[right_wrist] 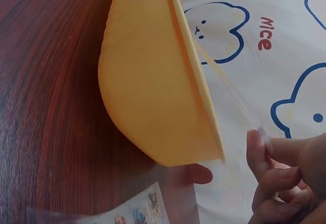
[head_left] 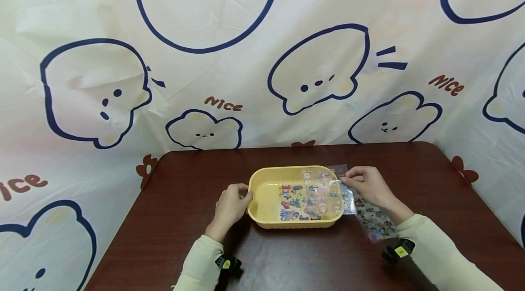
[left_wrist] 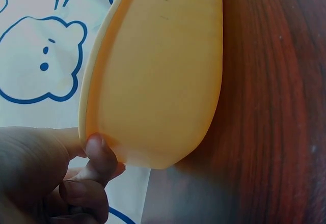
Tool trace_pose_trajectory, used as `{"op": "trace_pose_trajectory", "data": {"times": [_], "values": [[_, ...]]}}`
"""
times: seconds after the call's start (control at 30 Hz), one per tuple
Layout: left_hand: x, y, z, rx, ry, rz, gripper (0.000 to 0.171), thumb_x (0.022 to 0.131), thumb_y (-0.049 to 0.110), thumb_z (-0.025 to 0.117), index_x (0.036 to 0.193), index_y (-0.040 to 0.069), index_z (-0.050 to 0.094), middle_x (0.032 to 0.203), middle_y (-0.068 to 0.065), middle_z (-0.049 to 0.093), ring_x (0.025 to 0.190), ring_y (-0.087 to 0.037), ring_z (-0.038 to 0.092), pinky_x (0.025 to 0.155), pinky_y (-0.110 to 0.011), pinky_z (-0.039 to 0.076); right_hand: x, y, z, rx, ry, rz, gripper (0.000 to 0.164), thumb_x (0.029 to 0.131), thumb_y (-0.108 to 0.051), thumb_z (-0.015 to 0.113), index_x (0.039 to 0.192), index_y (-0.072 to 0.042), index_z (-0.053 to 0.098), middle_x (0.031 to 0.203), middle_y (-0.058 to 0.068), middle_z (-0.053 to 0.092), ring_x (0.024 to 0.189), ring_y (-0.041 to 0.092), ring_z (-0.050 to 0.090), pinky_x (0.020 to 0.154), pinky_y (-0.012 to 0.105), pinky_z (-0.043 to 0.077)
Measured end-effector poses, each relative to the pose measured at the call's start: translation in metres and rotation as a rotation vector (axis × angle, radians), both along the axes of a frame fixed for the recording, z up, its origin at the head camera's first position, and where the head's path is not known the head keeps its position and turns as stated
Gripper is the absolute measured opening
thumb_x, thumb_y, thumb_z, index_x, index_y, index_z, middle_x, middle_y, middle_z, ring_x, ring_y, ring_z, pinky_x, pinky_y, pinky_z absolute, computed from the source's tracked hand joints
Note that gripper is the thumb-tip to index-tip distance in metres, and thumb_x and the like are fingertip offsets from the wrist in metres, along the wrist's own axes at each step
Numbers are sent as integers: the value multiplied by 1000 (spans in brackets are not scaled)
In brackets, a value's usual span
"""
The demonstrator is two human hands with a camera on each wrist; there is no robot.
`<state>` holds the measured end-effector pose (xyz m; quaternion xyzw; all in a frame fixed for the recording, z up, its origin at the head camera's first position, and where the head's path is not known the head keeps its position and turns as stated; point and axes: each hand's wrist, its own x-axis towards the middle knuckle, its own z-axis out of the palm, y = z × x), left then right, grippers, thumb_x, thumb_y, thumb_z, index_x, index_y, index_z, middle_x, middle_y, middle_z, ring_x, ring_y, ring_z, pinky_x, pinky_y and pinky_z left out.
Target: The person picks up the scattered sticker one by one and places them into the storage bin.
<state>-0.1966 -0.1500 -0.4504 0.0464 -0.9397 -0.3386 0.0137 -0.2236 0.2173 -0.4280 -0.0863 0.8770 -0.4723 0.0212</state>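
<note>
A yellow plastic basin [head_left: 262, 177] sits on the table. My left hand [head_left: 230, 206] grips its left rim, thumb and fingers pinching the wall in the left wrist view. A clear sticker sheet [head_left: 322, 206] with small pastel figures reaches over the basin's right rim. Between thumb and index finger, my right hand [head_left: 367, 185] pinches this sheet's outer edge; in the right wrist view the sheet [right_wrist: 229, 86] slants up from the rim to the fingertips. Inside the basin lies another sticker sheet [head_left: 289, 202] with colourful cartoon figures, partly under the clear one.
More sticker sheets [head_left: 375, 220] in clear film lie on the dark wooden table [head_left: 193, 177] right of the basin, partly beneath my right hand and wrist. A white cloth [head_left: 246, 72] printed with blue cartoon outlines hangs behind the table and at its sides.
</note>
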Motion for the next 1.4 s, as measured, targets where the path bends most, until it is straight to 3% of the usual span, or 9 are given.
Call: {"op": "trace_pose_trajectory", "data": {"times": [0.3,0.57,0.9,1.0,1.1,1.4], "values": [[-1,-1,0,-3,-7,6,32,95,29,64,120,10,72,59,8,64,52,-10,57,62,-31,43,-2,-12,1,-20,-19,11,18,100,-13,62,100,5,66,72,11,72,50,8,44,45,27,37],[-1,-1,0,3,3,1,33,95,29,64,120,9,72,58,8,64,53,-10,57,62,-31,43,-5,-26,2,-6,9,19,17,98,-10,63,99,6,67,84,17,77,64,16,62,49,28,41],[-1,0,2,6,8,-2,32,95,29,64,119,9,72,62,7,67,54,-9,58,62,-32,44,-8,-39,2,-30,-5,48,17,99,-11,63,100,5,68,88,20,77,54,10,54,46,27,35],[-2,0,2,3,12,-1,32,94,29,65,118,9,73,63,7,67,54,-9,58,62,-31,44,-8,-43,3,-27,-9,46,16,98,-12,64,100,4,69,89,19,78,61,9,62,53,27,42],[-2,0,2,1,12,-1,32,94,29,65,118,10,73,63,8,68,55,-9,58,62,-32,45,-9,-46,4,-36,-1,63,17,98,-12,65,99,4,69,93,20,78,78,16,73,63,30,49],[-1,0,1,-5,-2,3,33,95,31,65,119,10,73,69,6,71,58,-8,60,64,-33,45,-10,-61,0,-60,-3,76,17,97,-11,66,100,6,68,93,21,77,77,23,74,51,28,40]]}}
